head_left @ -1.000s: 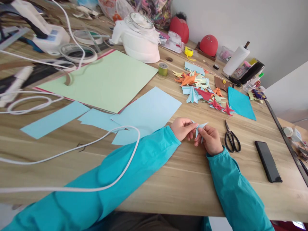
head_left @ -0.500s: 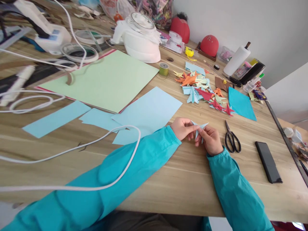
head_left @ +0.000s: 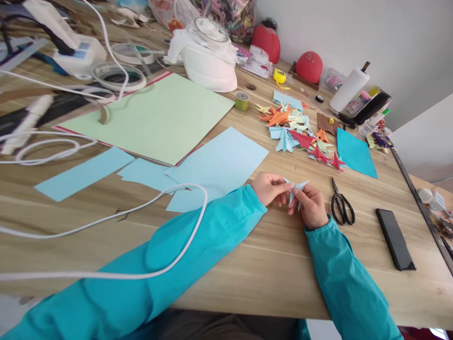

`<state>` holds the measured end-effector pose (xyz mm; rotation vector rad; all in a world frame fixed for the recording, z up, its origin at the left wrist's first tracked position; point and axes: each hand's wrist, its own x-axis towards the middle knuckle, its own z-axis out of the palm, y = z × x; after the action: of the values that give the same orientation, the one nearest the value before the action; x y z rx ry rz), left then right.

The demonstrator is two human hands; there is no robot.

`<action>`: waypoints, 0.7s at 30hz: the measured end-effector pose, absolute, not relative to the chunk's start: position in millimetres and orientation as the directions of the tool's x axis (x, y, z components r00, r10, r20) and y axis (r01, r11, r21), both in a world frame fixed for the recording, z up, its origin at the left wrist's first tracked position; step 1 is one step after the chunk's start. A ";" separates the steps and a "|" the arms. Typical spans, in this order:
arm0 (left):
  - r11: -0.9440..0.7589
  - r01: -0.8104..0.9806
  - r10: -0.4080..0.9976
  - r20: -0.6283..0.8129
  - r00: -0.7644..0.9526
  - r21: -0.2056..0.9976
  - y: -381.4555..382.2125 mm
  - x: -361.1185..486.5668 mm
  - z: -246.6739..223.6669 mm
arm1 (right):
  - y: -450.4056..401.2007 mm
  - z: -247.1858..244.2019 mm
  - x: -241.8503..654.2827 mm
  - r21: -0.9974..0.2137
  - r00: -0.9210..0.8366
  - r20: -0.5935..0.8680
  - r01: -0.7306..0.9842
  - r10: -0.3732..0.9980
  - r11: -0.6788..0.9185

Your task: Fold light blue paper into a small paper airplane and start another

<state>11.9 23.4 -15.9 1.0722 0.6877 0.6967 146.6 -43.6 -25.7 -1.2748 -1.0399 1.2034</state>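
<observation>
"Where is the folded paper (head_left: 302,184)?"

"Up in both hands, over the near part of the table (head_left: 247,274), toward its right edge. It's pale blue, with thin points sticking out between the fingertips."

"How does each hand have it?"

"The left hand (head_left: 266,189) pinches it with the thumb on top, from the left. The right hand (head_left: 312,205) pinches it from the other side, thumb on top too. The two thumbs are close together at the middle of the paper."

"Do the hands rest on the wood?"

"I can't tell from this angle."

"And what's around them?"

"Just beside the right hand, toward the table's right edge, the scissors (head_left: 339,194) lie with their blades pointing to the far edge. Beyond them, nearer the right edge, there's a black phone (head_left: 395,239). Farther in, toward the far edge, sits a pile of folded paper pieces (head_left: 300,137) in orange, red, yellow and blue, with a bright blue sheet (head_left: 356,152) next to it."

"On the left hand's side?"

"A large pale blue sheet (head_left: 226,158), and past it a green sheet (head_left: 152,118). A white cord (head_left: 88,275) crosses in front of the left sleeve (head_left: 170,255)."
</observation>
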 end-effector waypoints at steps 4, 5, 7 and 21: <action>0.320 -0.182 0.797 -0.161 0.582 0.930 23.3 11.5 -16.0 | -43.3 -26.9 147.1 -0.994 0.126 -0.090 -0.073 0.988 -0.081; 0.322 -0.182 0.795 -0.161 0.584 0.929 23.3 11.6 -16.4 | -43.3 -27.1 147.2 -0.994 0.125 -0.089 -0.075 0.988 -0.080; 0.327 -0.185 0.790 -0.161 0.591 0.927 23.7 11.8 -17.0 | -43.2 -27.3 147.2 -0.994 0.119 -0.084 -0.083 0.989 -0.075; 0.349 -0.234 0.767 -0.133 0.628 0.907 24.7 12.1 -18.0 | -43.2 -22.7 144.7 -0.987 0.116 -0.072 -0.149 0.991 -0.054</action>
<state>12.1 24.7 -18.0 1.0169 0.6159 0.7038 144.7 -43.2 -22.7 -1.2006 -0.9828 1.2308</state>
